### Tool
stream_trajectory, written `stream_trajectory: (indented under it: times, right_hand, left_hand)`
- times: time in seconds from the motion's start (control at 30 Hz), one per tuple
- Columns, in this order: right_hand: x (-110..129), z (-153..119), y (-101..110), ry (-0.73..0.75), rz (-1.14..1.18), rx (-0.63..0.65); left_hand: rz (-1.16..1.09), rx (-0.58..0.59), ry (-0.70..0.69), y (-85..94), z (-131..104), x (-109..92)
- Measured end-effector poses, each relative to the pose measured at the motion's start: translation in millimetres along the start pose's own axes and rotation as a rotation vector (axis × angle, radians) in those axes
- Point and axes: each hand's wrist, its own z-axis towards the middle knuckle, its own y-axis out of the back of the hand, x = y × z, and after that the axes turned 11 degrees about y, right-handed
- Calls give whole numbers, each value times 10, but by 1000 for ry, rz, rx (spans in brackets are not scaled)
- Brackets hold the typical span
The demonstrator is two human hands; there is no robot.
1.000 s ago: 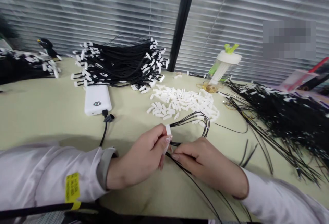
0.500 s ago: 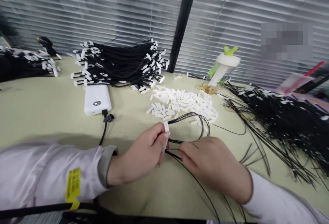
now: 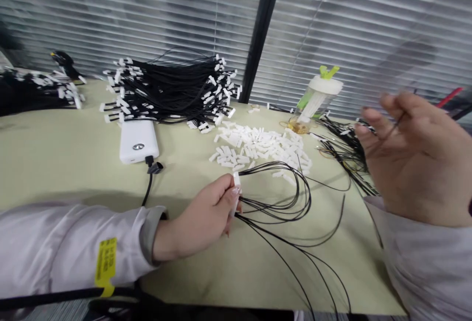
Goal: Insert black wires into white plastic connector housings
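My left hand is closed on a white connector housing, pinched between thumb and fingers at the middle of the table. Thin black wires run out of the housing to the right. Some curve round in a loop, and others trail toward the table's front edge. My right hand is raised at the right, palm toward me, with its fingers apart and slightly curled. A thin dark line crosses its fingers; I cannot tell whether it is a wire or a crease. Loose white housings lie in a pile beyond my left hand.
A stack of black cables with white ends stands at the back, behind a white power bank with a plugged-in lead. A lidded clear cup is behind the pile. More black wires lie at the right, partly behind my right hand.
My right hand has left the wires beside the housing and moved up and right, its fingers opening. The wire loop now spreads wider. My left hand has stayed on the housing.
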Motion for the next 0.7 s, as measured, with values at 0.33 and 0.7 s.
stream_trajectory:
  times: [0.33, 0.7]
  right_hand:
    - [67, -570, -247, 237, -495, 725]
    - [85, -756, -327, 395, -527, 986]
  left_hand:
    - [-39, 19, 4, 8, 54, -3]
    - [-35, 335, -5, 134, 106, -51]
